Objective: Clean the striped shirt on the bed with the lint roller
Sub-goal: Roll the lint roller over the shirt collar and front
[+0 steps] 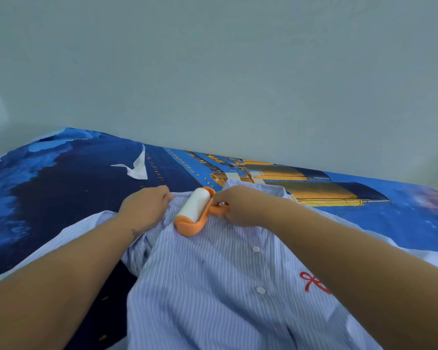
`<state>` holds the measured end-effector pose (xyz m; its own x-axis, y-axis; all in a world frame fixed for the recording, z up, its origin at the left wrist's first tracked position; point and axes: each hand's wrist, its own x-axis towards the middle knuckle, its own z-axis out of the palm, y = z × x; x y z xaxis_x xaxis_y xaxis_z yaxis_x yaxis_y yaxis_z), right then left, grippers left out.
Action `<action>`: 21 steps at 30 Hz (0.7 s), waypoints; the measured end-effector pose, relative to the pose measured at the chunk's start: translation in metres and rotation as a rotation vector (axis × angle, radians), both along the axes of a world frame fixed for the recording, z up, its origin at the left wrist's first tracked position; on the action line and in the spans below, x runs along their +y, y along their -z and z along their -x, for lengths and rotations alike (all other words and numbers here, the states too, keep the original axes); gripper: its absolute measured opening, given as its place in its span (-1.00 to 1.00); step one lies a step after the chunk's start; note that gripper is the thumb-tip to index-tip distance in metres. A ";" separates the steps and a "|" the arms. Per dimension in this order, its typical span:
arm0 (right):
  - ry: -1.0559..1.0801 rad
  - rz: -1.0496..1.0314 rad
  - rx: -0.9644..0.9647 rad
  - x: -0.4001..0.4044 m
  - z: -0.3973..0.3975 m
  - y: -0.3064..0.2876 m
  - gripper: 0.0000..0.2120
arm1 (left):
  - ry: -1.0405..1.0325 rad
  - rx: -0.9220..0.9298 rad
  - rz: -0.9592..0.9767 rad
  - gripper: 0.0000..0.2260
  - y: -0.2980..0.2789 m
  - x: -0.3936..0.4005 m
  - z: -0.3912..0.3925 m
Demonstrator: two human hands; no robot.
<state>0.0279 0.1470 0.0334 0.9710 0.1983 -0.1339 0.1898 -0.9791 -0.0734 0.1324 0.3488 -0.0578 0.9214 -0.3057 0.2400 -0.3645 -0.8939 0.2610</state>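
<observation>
While the striped shirt [213, 286] lies spread on the bed [48, 198], the right hand [240, 205] grips the orange handle of the lint roller [195, 210], whose white roll rests on the shirt near the collar. Left of the roller, the left hand [144, 205] presses the shirt's fabric with fingers curled. Beyond the shirt, a peeled white sheet [137, 168] lies on the bed.

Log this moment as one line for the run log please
right hand: grips lint roller | roller: on striped shirt near collar | left hand: holding shirt fabric
</observation>
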 end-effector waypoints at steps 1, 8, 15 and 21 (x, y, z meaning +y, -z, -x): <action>0.009 0.003 0.011 -0.006 0.004 0.000 -0.79 | -0.002 -0.002 0.007 -0.70 0.000 -0.001 0.001; 0.108 0.077 0.059 -0.060 0.049 -0.019 -0.78 | -0.037 -0.029 -0.022 -0.74 -0.004 -0.004 0.010; 0.193 0.404 0.055 -0.102 0.082 -0.058 -0.77 | -0.029 -0.304 -0.249 -0.79 -0.009 -0.006 0.014; 0.152 0.134 -0.007 -0.091 0.105 -0.076 -0.83 | 0.082 -0.123 0.067 -0.89 -0.034 -0.012 0.033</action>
